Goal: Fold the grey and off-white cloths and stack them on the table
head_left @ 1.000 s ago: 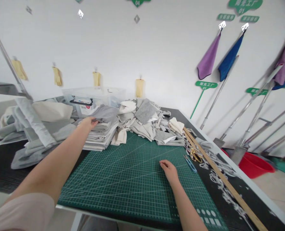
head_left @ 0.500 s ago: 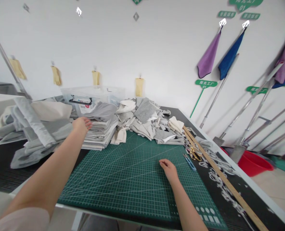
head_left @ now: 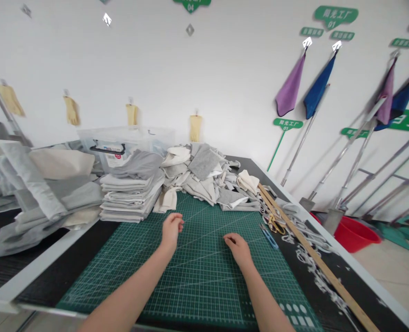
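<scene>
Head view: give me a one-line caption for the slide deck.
Both bare hands, left hand and right hand, hold nothing above the green cutting mat, with the stack of folded grey cloths beyond.

i count two hands, left [head_left: 172, 228] and right [head_left: 237, 246], one cutting mat [head_left: 197, 276], one scissors [head_left: 275, 224], four yellow gloves [head_left: 71, 109] on the wall, one red basin [head_left: 354, 234].

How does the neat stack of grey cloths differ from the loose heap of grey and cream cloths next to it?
The neat stack of folded grey cloths lies in flat, even layers; the loose heap of grey and cream fabric pieces is crumpled and spread out. The stack sits beside the green cutting mat, off its far left corner, nearer the left hand; the heap overlaps the mat's far edge. The stack is mostly grey, the heap mixed. Both are soft fabric on the same table.
</scene>
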The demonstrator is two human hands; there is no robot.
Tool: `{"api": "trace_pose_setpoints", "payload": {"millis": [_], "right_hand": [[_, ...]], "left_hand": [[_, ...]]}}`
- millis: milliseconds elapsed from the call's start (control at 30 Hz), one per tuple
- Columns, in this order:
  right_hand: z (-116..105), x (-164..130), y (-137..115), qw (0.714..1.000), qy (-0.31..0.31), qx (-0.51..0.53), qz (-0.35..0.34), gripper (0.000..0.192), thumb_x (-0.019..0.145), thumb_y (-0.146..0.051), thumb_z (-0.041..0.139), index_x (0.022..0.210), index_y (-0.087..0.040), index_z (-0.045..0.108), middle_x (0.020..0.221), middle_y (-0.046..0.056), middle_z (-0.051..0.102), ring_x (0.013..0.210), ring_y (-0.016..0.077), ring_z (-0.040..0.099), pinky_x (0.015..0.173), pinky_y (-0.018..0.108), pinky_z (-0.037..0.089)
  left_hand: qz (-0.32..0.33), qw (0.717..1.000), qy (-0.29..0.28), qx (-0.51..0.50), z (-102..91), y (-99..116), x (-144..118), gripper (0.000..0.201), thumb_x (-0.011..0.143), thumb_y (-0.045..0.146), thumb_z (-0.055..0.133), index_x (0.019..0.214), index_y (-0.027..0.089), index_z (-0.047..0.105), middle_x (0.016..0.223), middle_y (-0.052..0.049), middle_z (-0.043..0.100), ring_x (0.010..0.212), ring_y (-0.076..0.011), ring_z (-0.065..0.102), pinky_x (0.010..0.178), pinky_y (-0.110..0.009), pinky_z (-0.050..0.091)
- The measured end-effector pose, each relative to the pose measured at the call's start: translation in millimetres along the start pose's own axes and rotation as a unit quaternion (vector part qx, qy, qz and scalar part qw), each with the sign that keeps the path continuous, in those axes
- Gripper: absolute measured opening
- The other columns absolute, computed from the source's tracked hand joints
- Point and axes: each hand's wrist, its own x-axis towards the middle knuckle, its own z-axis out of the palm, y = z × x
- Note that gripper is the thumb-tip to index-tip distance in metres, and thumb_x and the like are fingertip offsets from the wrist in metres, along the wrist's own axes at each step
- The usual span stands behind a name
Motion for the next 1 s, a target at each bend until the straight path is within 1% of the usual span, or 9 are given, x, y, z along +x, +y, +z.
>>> {"api": "trace_pose_setpoints", "payload": {"millis": [100, 200, 267, 400, 533, 600, 667, 800, 1000], "right_hand": [[1, 1, 0, 1.0, -0.006, -0.008, -0.003, 0.02, 0.068, -0.028, 0.041, 0.07, -0.022, 0.06, 0.076, 0.0, 0.059, 0.073, 0.0154, 0.052, 0.068, 0.027, 0.037], [1, 3, 1, 1.0, -0.012, -0.012, -0.004, 0.021, 0.069, -0.028, 0.041, 0.071, -0.022, 0.06, 0.076, 0.0, 0.059, 0.073, 0.0151, 0.052, 0.068, 0.027, 0.037], [1, 4, 1, 1.0, -0.016, -0.014, -0.003, 0.02, 0.068, -0.028, 0.041, 0.07, -0.022, 0.061, 0.075, 0.0, 0.059, 0.072, 0.015, 0.052, 0.067, 0.026, 0.037], [1, 4, -2, 0.999, -0.019, -0.026, -0.006, 0.019, 0.068, -0.027, 0.042, 0.067, -0.023, 0.061, 0.071, 0.0, 0.058, 0.069, 0.0151, 0.051, 0.066, 0.026, 0.037], [1, 2, -6, 1.0, -0.002, -0.005, 0.005, 0.022, 0.07, -0.034, 0.041, 0.071, -0.023, 0.06, 0.071, 0.0, 0.06, 0.069, 0.0156, 0.053, 0.065, 0.026, 0.038], [3, 0, -6, 0.999, 0.014, 0.032, 0.04, 0.029, 0.073, -0.039, 0.036, 0.079, -0.022, 0.059, 0.059, 0.0, 0.059, 0.061, 0.0149, 0.054, 0.06, 0.025, 0.039], [5, -1, -7, 0.995, 0.025, 0.065, 0.074, 0.036, 0.075, -0.043, 0.031, 0.085, -0.02, 0.057, 0.041, -0.003, 0.051, 0.046, 0.0135, 0.051, 0.051, 0.024, 0.038], [10, 0, -6, 0.986, 0.036, 0.128, 0.105, 0.037, 0.073, -0.04, 0.033, 0.09, -0.016, 0.056, 0.03, -0.008, 0.035, 0.028, 0.0103, 0.037, 0.036, 0.022, 0.031], [15, 17, -2, 0.98, 0.048, 0.157, 0.109, 0.029, 0.067, -0.027, 0.032, 0.075, -0.013, 0.057, 0.024, -0.007, 0.034, 0.023, 0.0098, 0.034, 0.031, 0.02, 0.025]], "left_hand": [[0.017, 0.989, -0.124, 0.08, 27.6, -21, -26, 0.011, 0.057, 0.013, 0.044, 0.06, 0.015, 0.055, 0.047, 0.003, 0.05, 0.042, -0.0079, 0.043, 0.043, -0.019, 0.033], [0.1, 0.937, -0.235, 0.24, 44.0, -26, -42, 0.018, 0.064, 0.014, 0.041, 0.067, 0.017, 0.058, 0.055, 0.003, 0.053, 0.051, -0.0085, 0.046, 0.052, -0.019, 0.035], [0.136, 0.904, -0.266, 0.307, 52.0, -26, -48, 0.02, 0.066, 0.014, 0.039, 0.07, 0.018, 0.058, 0.06, 0.002, 0.055, 0.056, -0.0092, 0.048, 0.056, -0.019, 0.036], [0.158, 0.887, -0.295, 0.318, 60.6, -25, -53, 0.021, 0.072, 0.022, 0.037, 0.073, 0.019, 0.058, 0.054, 0.003, 0.054, 0.054, -0.0096, 0.049, 0.056, -0.019, 0.036], [0.084, 0.914, -0.297, 0.263, 58.8, -30, -49, 0.034, 0.079, 0.034, 0.027, 0.083, 0.018, 0.056, 0.036, 0.006, 0.04, 0.034, -0.0088, 0.041, 0.043, -0.019, 0.033], [0.048, 0.924, -0.297, 0.238, 57.4, -34, -45, 0.033, 0.078, 0.031, 0.025, 0.085, 0.017, 0.055, 0.033, 0.007, 0.037, 0.03, -0.0085, 0.038, 0.038, -0.018, 0.03], [0.033, 0.922, -0.309, 0.232, 56.6, -37, -41, 0.03, 0.076, 0.025, 0.027, 0.08, 0.017, 0.055, 0.03, 0.008, 0.035, 0.028, -0.008, 0.038, 0.037, -0.017, 0.03], [0.041, 0.907, -0.316, 0.276, 55.8, -39, -36, 0.027, 0.072, 0.021, 0.028, 0.066, 0.017, 0.054, 0.029, 0.007, 0.035, 0.029, -0.0084, 0.039, 0.04, -0.018, 0.03], [0.109, 0.895, -0.245, 0.356, 52.4, -33, -26, 0.026, 0.067, 0.019, 0.032, 0.052, 0.017, 0.053, 0.048, 0.002, 0.05, 0.051, -0.0102, 0.047, 0.049, -0.019, 0.03]]}}
